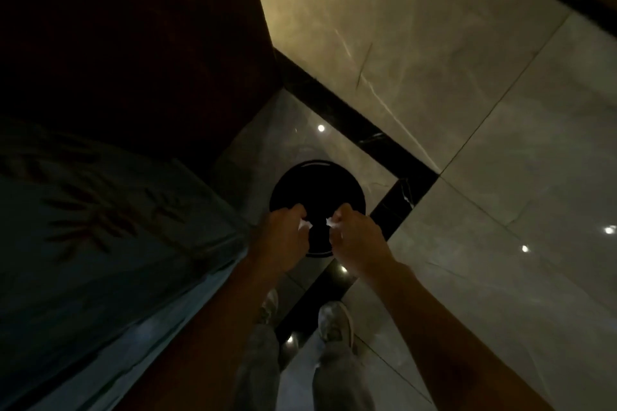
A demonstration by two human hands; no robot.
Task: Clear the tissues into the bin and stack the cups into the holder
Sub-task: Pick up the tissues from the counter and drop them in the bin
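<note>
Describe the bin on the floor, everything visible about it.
The bin is round, black and glossy, seen from almost straight above, with a thin highlight along its far rim. Its mouth is open and the inside is too dark to show any contents. It stands upright on the pale polished tile floor, beside a black inlay strip and close to a dark wooden panel. The left hand and right hand hover over its near edge, each pinching a white tissue scrap; neither visibly touches it.

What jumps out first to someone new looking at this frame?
Two hands meet at centre frame over a round black bin on the glossy floor: the left hand and right hand each pinch a scrap of white tissue above its opening. Next, the bright pale marble floor tiles upper right, against the dark left.
</note>
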